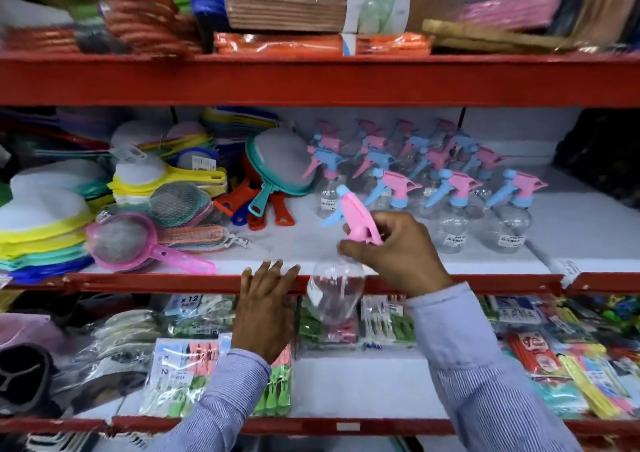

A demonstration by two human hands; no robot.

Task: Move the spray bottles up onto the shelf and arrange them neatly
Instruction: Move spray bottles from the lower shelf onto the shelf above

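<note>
In front of the middle shelf: my right hand (398,254) holds one spray bottle (336,292) just off the red front lip (138,282). Its clear body hangs across that lip, with the base below the shelf floor.
Right grip: fingertips and thumb are curled in a pinch on the pink trigger head (356,219). That hand holds nothing else, and the body hangs free beneath.
Left hand (266,306): flat with straight fingers, resting on the lip just left of the bottle and holding nothing.
Bottle axis: roughly upright, head up and leaning a little. The blue trigger points left, the same way as the shelved ones.
Shelved bottles (450,188): they stand in rows on the right half of the shelf, behind and to the right of my grip.
Key relation: bare shelf floor (294,244) lies above and beyond the bottle's base, left of the front row. I judge the base must rise clear of the lip before going in. The right hand is the nearer one and already has the bottle.
Neighbours: strainers (145,230) are piled to the left, their handles near the gap.
Risk, as I judge it: a head-only pinch lets the body knock the lip.
</note>
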